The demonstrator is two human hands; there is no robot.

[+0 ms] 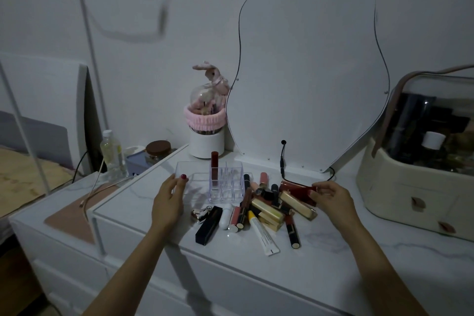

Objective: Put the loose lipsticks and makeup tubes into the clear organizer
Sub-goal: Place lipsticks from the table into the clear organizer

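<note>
The clear organizer [228, 182] stands on the white dresser top, with one dark red lipstick [214, 168] upright in a back-left slot. My left hand [168, 200] grips the organizer's left edge. A heap of loose lipsticks and tubes [266, 209] lies to its right: gold cases, black tubes, a yellow-capped white tube [263, 233], a black box [209, 224]. My right hand [331, 196] pinches a dark red lipstick case [297, 190] at the heap's right side.
A wavy mirror [307, 72] leans at the back with a black cable [282, 159] below it. A cream cosmetics case [420, 174] sits at the right, a white brush holder with a pink band [206, 136] behind the organizer. Bottles and a jar stand on the lower shelf at left.
</note>
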